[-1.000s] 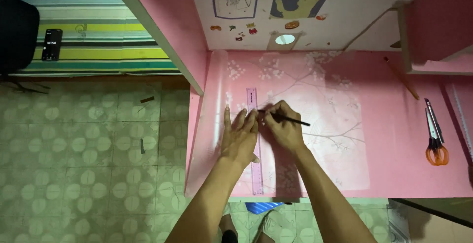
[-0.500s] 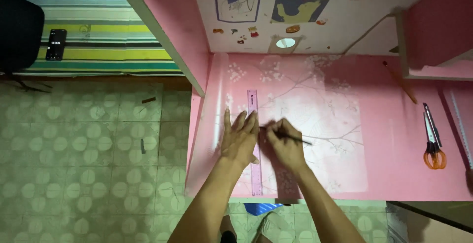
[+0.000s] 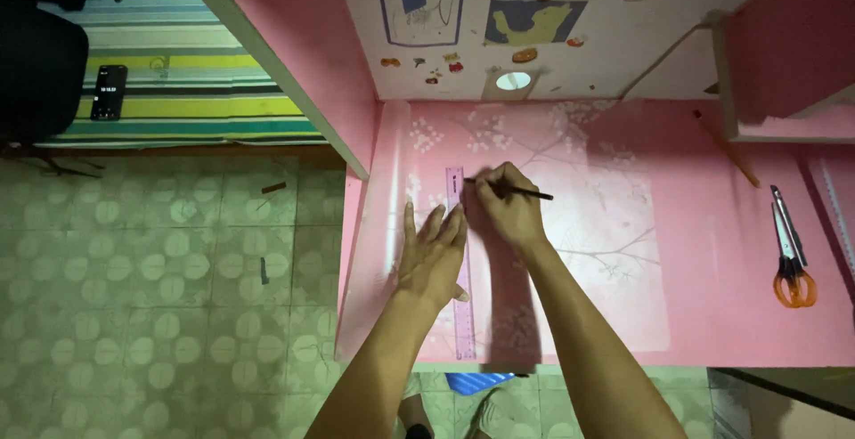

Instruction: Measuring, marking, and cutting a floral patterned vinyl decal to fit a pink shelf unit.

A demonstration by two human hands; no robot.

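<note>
A sheet of pink paper with white blossom print (image 3: pixel 579 225) lies flat on the pink desk (image 3: pixel 730 252). A translucent purple ruler (image 3: pixel 462 314) lies lengthwise on the sheet near its left side. My left hand (image 3: pixel 434 256) presses flat on the ruler, fingers spread. My right hand (image 3: pixel 508 207) grips a dark pencil (image 3: pixel 527 193), its tip touching the paper beside the ruler's upper part.
Orange-handled scissors (image 3: pixel 791 283) and a utility knife (image 3: pixel 786 225) lie at the desk's right. A pencil (image 3: pixel 726 150) rests near a pink shelf. The sticker-covered back panel (image 3: pixel 534 20) stands beyond. Left: green tiled floor (image 3: pixel 160 296), striped mattress (image 3: pixel 187 92), black phone (image 3: pixel 109 92).
My right hand slid the pencil up along the ruler toward its far end. My left hand shifted slightly lower on the ruler.
</note>
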